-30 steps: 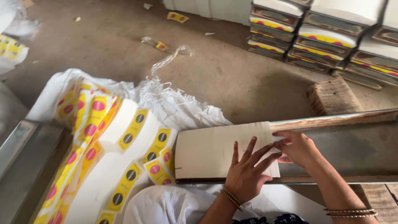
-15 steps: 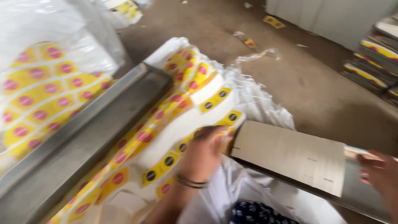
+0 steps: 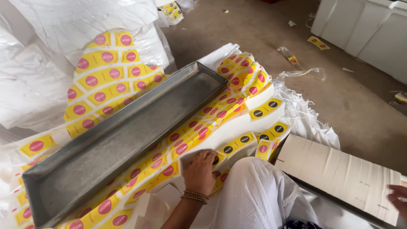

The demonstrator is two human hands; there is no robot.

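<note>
My left hand (image 3: 200,171), with bangles on the wrist, rests palm down on a heap of flat yellow and white carton blanks (image 3: 220,123) with red and black round marks, fingers curled at the edge of one blank. Only the fingertips of my right hand (image 3: 398,199) show at the right edge, touching a row of plain white blanks (image 3: 339,174) packed on edge in a metal tray. A long empty grey metal tray (image 3: 118,140) lies slantwise on the heap, just left of my left hand.
White woven sacks (image 3: 55,51) full of the same printed blanks stand at the left. My white-clothed knee (image 3: 258,199) is at the bottom. Scraps and a plastic wrapper (image 3: 301,72) lie on the concrete floor. A white cabinet (image 3: 369,29) stands at the top right.
The view has swung left. My left hand has left the white stack and come down onto the printed blanks; my right hand has stayed by the white stack.
</note>
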